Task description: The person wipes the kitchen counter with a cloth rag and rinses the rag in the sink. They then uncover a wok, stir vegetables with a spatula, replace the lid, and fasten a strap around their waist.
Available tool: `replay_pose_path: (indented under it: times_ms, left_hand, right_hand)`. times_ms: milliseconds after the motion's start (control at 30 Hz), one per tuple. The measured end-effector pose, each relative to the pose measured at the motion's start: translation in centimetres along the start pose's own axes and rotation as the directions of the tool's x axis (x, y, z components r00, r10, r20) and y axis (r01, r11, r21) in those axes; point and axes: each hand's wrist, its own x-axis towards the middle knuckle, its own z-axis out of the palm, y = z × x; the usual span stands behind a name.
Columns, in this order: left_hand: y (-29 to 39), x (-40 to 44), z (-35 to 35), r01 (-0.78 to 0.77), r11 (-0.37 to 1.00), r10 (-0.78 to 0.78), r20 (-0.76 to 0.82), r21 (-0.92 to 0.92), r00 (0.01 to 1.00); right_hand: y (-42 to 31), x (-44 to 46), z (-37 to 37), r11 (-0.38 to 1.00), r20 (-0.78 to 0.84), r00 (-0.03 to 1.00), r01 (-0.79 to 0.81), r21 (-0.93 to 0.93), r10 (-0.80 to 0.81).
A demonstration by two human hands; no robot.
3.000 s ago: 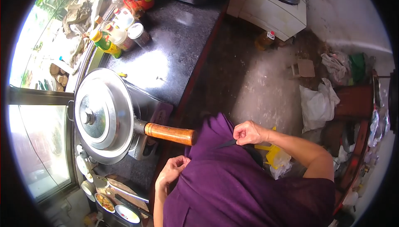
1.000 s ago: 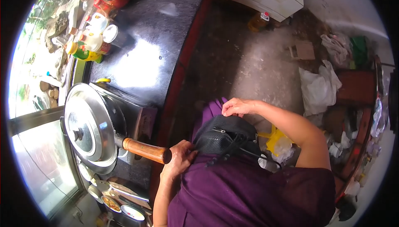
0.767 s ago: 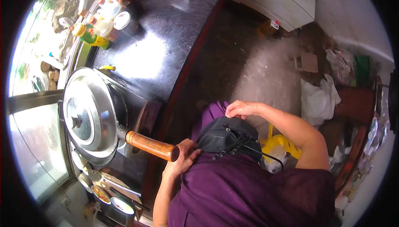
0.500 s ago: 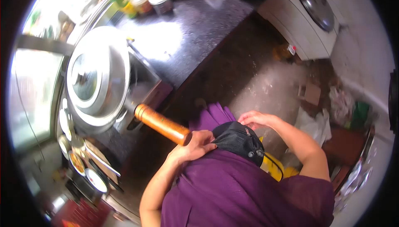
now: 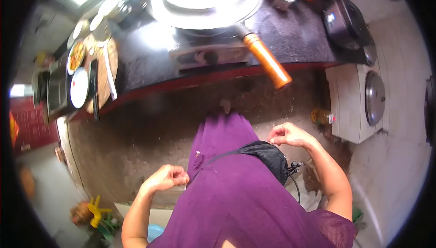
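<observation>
My left hand (image 5: 169, 178) hangs beside the left side of the purple dress (image 5: 227, 189), its fingers bent together; what they hold, if anything, is too small to make out. To the right, my right hand (image 5: 288, 135) is just above a black mesh waist bag (image 5: 268, 157), thumb and fingers curled but apart, with nothing visible between them. The bag sits at the right side of the waist on a thin black strap, and black cords dangle from it.
A lidded pan (image 5: 204, 14) with a wooden handle (image 5: 267, 60) stands on a stove (image 5: 210, 56); the handle juts past the counter edge. Left are a cutting board (image 5: 102, 73), a knife and plates of food. Right are a rice cooker (image 5: 347, 23) and an oil bottle (image 5: 321, 116).
The view has swung left, so the counter now runs across the top. The bag has shifted to my right side. My left hand has left the bag and moved to the dress's left side.
</observation>
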Motion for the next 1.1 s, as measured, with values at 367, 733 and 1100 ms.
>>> replay_pose_path:
  times_ms: [367, 733, 1100]
  left_hand:
    - [-11.0, -7.9, 12.9, -0.035, 0.986, -0.025, -0.349, -0.163, 0.937]
    - [-12.1, -7.2, 14.0, -0.287, 0.713, 0.082, -0.331, -0.639, 0.94]
    - [-16.8, -8.6, 22.6, -0.123, 0.846, 0.046, -0.158, -0.519, 0.986]
  right_hand:
    - [-4.2, 4.9, 9.5, 0.746, 0.383, 0.91, 0.142, -0.65, 0.161]
    - [-3.8, -1.1, 9.5, 0.941, 0.404, 0.852, -0.274, -0.198, 0.333]
    - [-8.1, 4.3, 9.4, 0.862, 0.323, 0.894, -0.122, -0.491, 0.311]
